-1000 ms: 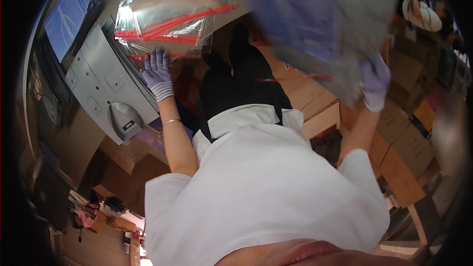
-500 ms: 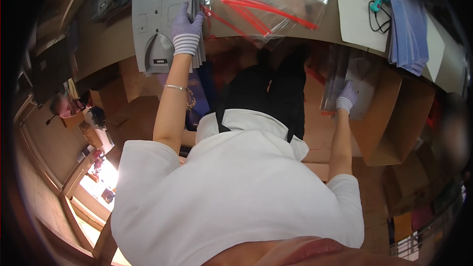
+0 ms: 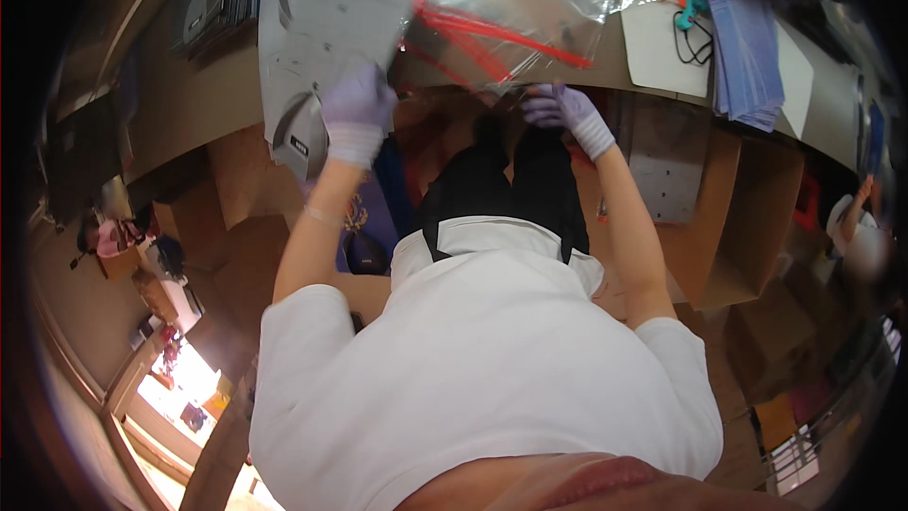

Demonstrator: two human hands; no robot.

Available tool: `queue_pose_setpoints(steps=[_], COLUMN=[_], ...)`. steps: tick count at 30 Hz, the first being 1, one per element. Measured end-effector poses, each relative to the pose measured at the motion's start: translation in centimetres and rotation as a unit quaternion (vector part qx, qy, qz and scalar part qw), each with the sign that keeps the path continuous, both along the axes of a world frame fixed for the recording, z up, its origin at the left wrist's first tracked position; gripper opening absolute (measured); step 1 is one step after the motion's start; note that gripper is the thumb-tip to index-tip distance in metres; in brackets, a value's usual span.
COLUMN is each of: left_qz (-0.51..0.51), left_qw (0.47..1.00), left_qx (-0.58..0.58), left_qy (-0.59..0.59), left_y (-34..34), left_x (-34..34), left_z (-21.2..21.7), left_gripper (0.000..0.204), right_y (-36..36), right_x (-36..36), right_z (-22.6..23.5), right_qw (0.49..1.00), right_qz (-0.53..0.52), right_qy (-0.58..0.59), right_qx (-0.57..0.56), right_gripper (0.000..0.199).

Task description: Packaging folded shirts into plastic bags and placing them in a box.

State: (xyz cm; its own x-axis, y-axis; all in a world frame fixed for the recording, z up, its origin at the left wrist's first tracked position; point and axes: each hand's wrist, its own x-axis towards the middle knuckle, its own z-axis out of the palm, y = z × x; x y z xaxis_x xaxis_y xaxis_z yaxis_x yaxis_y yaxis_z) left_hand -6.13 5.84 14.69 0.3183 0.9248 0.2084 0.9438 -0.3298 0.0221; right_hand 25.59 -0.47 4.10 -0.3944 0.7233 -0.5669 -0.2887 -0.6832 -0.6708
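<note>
A clear plastic bag with red zip strips lies on the table edge ahead of me. My left hand, in a purple glove, grips the bag's near left corner, over a grey machine. My right hand, also gloved, has its fingers curled on the bag's near edge at the middle. Below the hands I see my white shirt and dark trousers.
A stack of blue sheets and a white sheet with a teal cord lie on the table to the right. Open cardboard boxes stand under the table. Another person's arm shows at far right.
My right hand has come up from the cardboard box on the right to the bag's near edge. My left hand has stayed at the bag's left corner. The view has shifted.
</note>
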Motion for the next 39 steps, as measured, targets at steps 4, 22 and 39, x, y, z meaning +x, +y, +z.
queue_pose_setpoints(steps=[4,22,39], left_qz=[-0.166,-0.350,-0.017], left_qw=[0.978,0.908,0.787], left_qx=[-0.120,-0.230,-0.343], left_qy=[-0.046,0.010,-0.512], left_y=[-10.1,14.9,18.9], left_x=[1.0,11.4,14.8], left_z=[0.3,-13.1,-11.8], left_gripper=[0.027,0.013,0.025], right_y=[5.3,-11.0,-22.3], right_x=[-1.5,20.5,2.6], right_z=[2.4,19.6,4.9], right_qw=[0.982,0.709,0.712], right_qz=[0.063,-0.236,-0.066], right_qy=[0.180,-0.579,-0.658], right_qx=[-0.013,0.326,0.237], right_gripper=[0.068,0.026,0.035])
